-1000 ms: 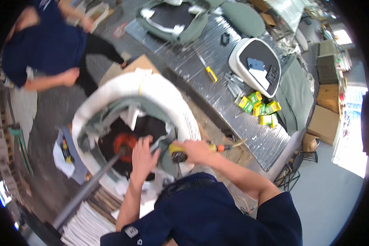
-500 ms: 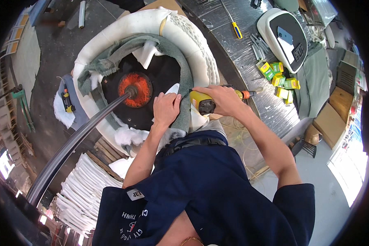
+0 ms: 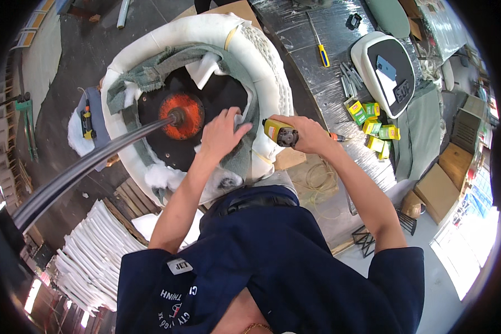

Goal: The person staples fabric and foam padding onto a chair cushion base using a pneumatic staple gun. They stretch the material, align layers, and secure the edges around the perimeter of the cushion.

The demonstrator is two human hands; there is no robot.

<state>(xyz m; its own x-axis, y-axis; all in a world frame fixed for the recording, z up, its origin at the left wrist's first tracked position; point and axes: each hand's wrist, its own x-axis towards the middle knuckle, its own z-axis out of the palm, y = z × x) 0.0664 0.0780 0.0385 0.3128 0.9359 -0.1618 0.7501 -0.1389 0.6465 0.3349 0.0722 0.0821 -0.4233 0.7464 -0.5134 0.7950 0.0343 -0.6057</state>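
Observation:
A round, padded seat piece with white foam around its rim lies upturned in front of me. Grey-green fabric is folded inward over its black base, where white padding pokes out. My left hand is at the fabric's inner right edge, fingers curled and thumb apart, gripping the fold; its exact hold is partly hidden. In my right hand is a yellow staple gun, above the right foam rim. A metal pole rises from the orange-red hub in the base.
On the right, a foil-like covered table holds green-yellow boxes, metal strips, a screwdriver and a white-rimmed panel with a phone. White sheets are stacked lower left. Yellow-black pliers-like tool lies left.
My left hand has shifted slightly left and its thumb has spread from the fingers. The staple gun has moved a little right and tilted in my right hand. The whole view has shifted.

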